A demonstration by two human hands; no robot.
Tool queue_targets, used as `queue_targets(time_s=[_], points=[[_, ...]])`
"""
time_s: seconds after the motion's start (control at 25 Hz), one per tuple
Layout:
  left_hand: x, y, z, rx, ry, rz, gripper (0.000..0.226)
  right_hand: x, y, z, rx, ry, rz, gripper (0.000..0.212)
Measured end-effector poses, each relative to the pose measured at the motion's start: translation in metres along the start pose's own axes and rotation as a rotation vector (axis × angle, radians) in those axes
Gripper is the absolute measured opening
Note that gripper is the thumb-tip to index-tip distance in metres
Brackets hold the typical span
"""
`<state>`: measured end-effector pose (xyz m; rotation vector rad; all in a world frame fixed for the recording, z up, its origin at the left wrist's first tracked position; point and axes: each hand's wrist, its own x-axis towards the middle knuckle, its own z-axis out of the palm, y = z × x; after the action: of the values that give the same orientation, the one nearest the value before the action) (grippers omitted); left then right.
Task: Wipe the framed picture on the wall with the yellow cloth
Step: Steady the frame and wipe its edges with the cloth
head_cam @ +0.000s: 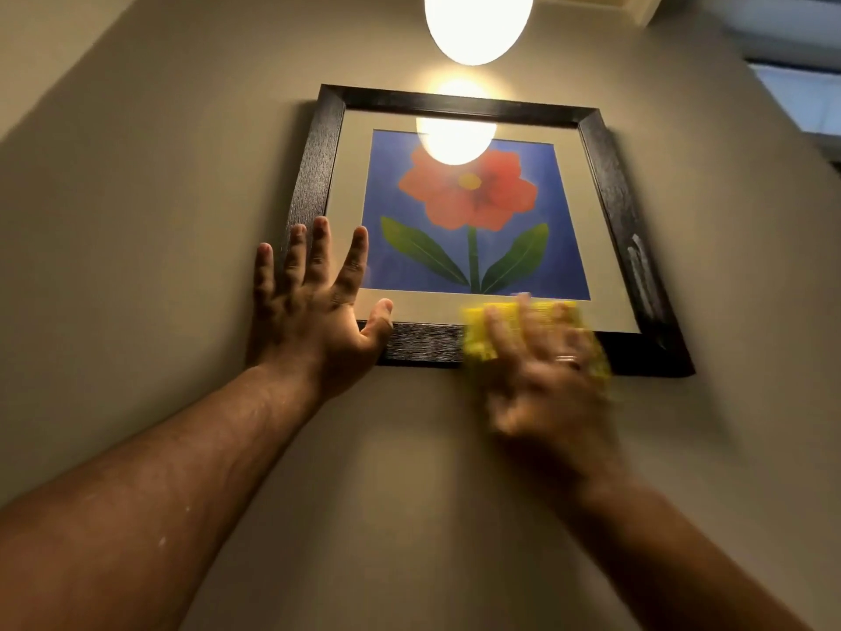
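The framed picture (610, 175) hangs on the beige wall above me: a black frame, a pale mat and a red flower on blue. My left hand (314, 307) lies flat with fingers spread over the frame's lower left corner, the thumb on the bottom rail. My right hand (541, 371) is blurred and presses the yellow cloth (478, 334) against the bottom rail, right of the middle. The hand hides most of the cloth.
A glowing round lamp (478, 25) hangs just above the frame and glares in the glass (455, 138). A window (801, 97) shows at the upper right. Bare wall lies left of and below the frame.
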<state>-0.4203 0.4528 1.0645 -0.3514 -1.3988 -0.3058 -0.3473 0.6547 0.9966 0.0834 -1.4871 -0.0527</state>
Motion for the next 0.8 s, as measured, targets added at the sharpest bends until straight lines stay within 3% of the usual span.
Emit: queue_targets(time_s=[0.08, 0.16, 0.28, 0.4, 0.64, 0.8], points=[[0.000, 0.000, 0.000, 0.005, 0.000, 0.003, 0.080, -0.001, -0.026, 0.008, 0.030, -0.125, -0.201, 0.058], [-0.001, -0.001, 0.000, 0.010, 0.001, -0.011, 0.080, 0.000, 0.003, 0.003, 0.006, -0.129, -0.237, 0.060], [-0.001, -0.001, 0.000, 0.036, -0.012, -0.013, 0.078, -0.005, 0.086, -0.028, -0.021, -0.023, 0.112, 0.067], [-0.002, 0.000, -0.001, 0.056, -0.017, -0.002, 0.077, 0.000, 0.091, -0.031, -0.118, -0.014, 0.313, 0.067], [-0.005, -0.001, -0.001, 0.024, 0.006, -0.011, 0.072, 0.117, 0.025, -0.014, -0.083, -0.314, -0.216, 0.058], [-0.006, -0.002, -0.003, -0.024, 0.027, -0.031, 0.078, 0.093, 0.029, -0.009, 0.064, -0.437, -0.581, 0.052]])
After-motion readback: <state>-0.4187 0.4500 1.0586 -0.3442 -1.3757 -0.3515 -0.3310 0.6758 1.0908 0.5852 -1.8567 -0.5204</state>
